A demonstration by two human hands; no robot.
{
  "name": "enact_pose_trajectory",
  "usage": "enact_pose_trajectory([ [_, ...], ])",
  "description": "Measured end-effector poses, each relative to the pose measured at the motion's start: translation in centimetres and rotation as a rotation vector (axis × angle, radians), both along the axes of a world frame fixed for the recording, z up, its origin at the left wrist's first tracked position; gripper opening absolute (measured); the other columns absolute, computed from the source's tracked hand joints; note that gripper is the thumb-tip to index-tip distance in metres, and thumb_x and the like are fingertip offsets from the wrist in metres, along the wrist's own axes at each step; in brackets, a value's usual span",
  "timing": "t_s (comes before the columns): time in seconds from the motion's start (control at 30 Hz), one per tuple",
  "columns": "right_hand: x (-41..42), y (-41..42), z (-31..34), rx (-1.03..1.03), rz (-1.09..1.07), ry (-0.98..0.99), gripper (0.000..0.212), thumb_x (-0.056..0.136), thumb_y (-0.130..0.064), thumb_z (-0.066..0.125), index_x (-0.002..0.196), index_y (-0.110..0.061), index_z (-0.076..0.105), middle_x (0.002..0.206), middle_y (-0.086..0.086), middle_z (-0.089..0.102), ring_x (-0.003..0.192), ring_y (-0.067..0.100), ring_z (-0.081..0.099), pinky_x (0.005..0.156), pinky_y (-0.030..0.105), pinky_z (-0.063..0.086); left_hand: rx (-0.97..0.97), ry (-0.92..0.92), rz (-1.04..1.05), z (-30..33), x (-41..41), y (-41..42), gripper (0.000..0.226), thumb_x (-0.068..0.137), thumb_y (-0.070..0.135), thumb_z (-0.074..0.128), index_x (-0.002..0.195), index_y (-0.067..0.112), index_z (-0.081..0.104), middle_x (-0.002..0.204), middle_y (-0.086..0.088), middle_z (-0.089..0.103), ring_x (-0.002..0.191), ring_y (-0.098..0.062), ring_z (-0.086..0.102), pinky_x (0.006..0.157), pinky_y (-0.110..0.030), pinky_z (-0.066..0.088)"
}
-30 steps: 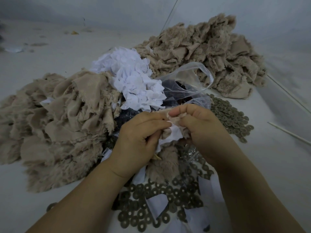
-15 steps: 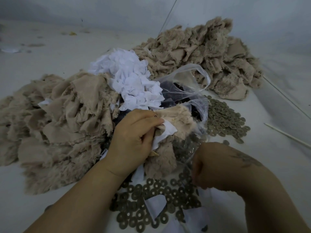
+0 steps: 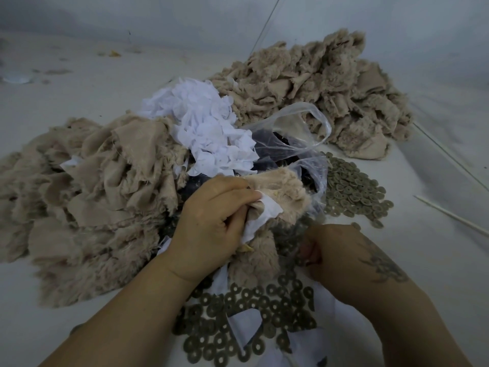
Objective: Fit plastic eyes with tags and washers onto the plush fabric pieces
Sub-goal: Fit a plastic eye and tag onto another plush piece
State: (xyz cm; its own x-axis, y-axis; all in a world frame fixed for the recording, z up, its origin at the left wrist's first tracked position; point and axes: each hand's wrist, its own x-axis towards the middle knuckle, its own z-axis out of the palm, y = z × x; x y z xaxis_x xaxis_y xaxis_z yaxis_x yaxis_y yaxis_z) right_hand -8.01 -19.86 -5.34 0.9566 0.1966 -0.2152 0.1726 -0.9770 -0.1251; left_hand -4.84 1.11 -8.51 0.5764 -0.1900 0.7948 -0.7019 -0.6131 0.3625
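Note:
My left hand (image 3: pixel 211 229) grips a beige plush fabric piece (image 3: pixel 280 192) together with a white tag (image 3: pixel 264 215) pinched against it. My right hand (image 3: pixel 341 258) is low at the near washer pile (image 3: pixel 246 319), fingers curled over the grey ring washers; what sits between its fingertips is hidden. A clear plastic bag (image 3: pixel 296 144) with dark plastic eyes inside lies just behind the held piece. White tags (image 3: pixel 209 128) are heaped behind my left hand.
A big beige plush pile (image 3: pixel 87 197) lies at the left and another (image 3: pixel 317 88) at the back right. A second washer pile (image 3: pixel 354 189) sits at the right. A thin white stick (image 3: pixel 455 217) lies far right.
My right hand left the plush piece and dropped down to the near washer pile. My left hand keeps holding the piece and tag in place.

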Motion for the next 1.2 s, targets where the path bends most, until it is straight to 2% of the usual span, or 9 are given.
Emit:
enact_pose_trajectory([
  [0.13,-0.1,0.0,0.1,-0.065,-0.021,-0.043,0.019,0.088,-0.017,0.057,0.1,-0.023,0.071,0.103,-0.006,0.068,0.091,0.009,0.061,0.068,0.016,0.04,-0.013,-0.004,-0.011,0.2,-0.1,0.0,0.016,0.092,-0.001,0.061,0.099,-0.002,0.075,0.103,-0.015,0.071,0.097,-0.022,0.066,0.093,-0.024,0.051],
  [0.23,0.0,0.1,0.8,-0.037,-0.066,-0.055,0.024,0.087,-0.011,0.055,0.097,-0.023,0.073,0.099,-0.006,0.07,0.088,0.01,0.063,0.075,0.018,0.05,-0.017,-0.011,-0.034,0.5,-0.2,-0.1,0.023,0.095,0.008,0.055,0.098,-0.003,0.075,0.102,-0.016,0.071,0.094,-0.025,0.067,0.09,-0.028,0.052],
  [0.33,-0.1,-0.1,2.7,0.121,-0.122,-0.107,0.028,0.094,-0.01,0.055,0.089,-0.034,0.067,0.078,-0.017,0.061,0.062,-0.002,0.057,0.055,0.004,0.043,-0.009,-0.017,-0.052,0.6,-0.3,-0.2,0.026,0.096,0.011,0.054,0.097,-0.004,0.075,0.1,-0.016,0.071,0.093,-0.025,0.066,0.088,-0.03,0.053],
  [0.4,0.0,-0.3,4.1,0.357,-0.156,-0.286,0.032,0.096,-0.012,0.053,0.082,-0.039,0.065,0.061,-0.009,0.061,0.046,0.003,0.056,0.043,0.006,0.043,0.018,-0.023,-0.047,0.5,-0.2,-0.2,0.022,0.094,0.009,0.057,0.097,-0.004,0.075,0.1,-0.017,0.071,0.092,-0.027,0.067,0.084,-0.033,0.053],
  [0.47,0.4,-0.1,5.3,0.697,-0.167,-0.39,0.028,0.091,-0.015,0.058,0.08,-0.039,0.069,0.069,-0.013,0.069,0.049,0.0,0.06,0.043,0.011,0.047,0.049,-0.027,-0.052,0.3,-0.2,-0.2,0.02,0.092,0.006,0.058,0.097,-0.005,0.075,0.099,-0.018,0.071,0.089,-0.03,0.068,0.081,-0.038,0.054],
  [0.53,1.5,0.9,6.2,1.146,-0.184,-0.217,0.024,0.086,-0.008,0.067,0.081,-0.028,0.077,0.075,-0.008,0.074,0.065,0.005,0.07,0.057,0.014,0.055,0.072,-0.04,-0.069,0.2,-0.2,-0.3,0.021,0.092,0.004,0.057,0.097,-0.005,0.075,0.098,-0.018,0.071,0.088,-0.03,0.067,0.08,-0.039,0.054],
  [0.6,2.7,2.3,6.1,1.418,-0.2,0.066,0.021,0.083,0.0,0.069,0.086,-0.019,0.079,0.078,0.003,0.076,0.072,0.012,0.073,0.067,0.019,0.058,0.075,-0.048,-0.085,0.3,-0.2,-0.4,0.02,0.092,0.002,0.057,0.096,-0.006,0.074,0.098,-0.017,0.072,0.089,-0.028,0.066,0.083,-0.037,0.053],
  [0.77,4.2,4.2,3.8,1.391,-0.194,0.092,0.018,0.087,0.002,0.069,0.087,-0.013,0.077,0.072,0.01,0.075,0.063,0.01,0.07,0.062,0.017,0.056,0.049,-0.017,-0.06,0.3,-0.3,-0.4,0.018,0.091,0.002,0.058,0.101,-0.004,0.072,0.098,-0.015,0.072,0.094,-0.022,0.061,0.093,-0.025,0.048],
  [1.2,4.2,3.8,2.3,1.4,-0.119,0.066,0.014,0.087,-0.004,0.069,0.087,-0.013,0.079,0.074,0.005,0.076,0.063,0.008,0.068,0.061,0.016,0.055,0.062,-0.041,-0.013,0.1,-0.3,-0.5,0.016,0.093,0.004,0.058,0.093,-0.002,0.073,0.091,-0.013,0.072,0.088,-0.022,0.062,0.09,-0.027,0.049],
])
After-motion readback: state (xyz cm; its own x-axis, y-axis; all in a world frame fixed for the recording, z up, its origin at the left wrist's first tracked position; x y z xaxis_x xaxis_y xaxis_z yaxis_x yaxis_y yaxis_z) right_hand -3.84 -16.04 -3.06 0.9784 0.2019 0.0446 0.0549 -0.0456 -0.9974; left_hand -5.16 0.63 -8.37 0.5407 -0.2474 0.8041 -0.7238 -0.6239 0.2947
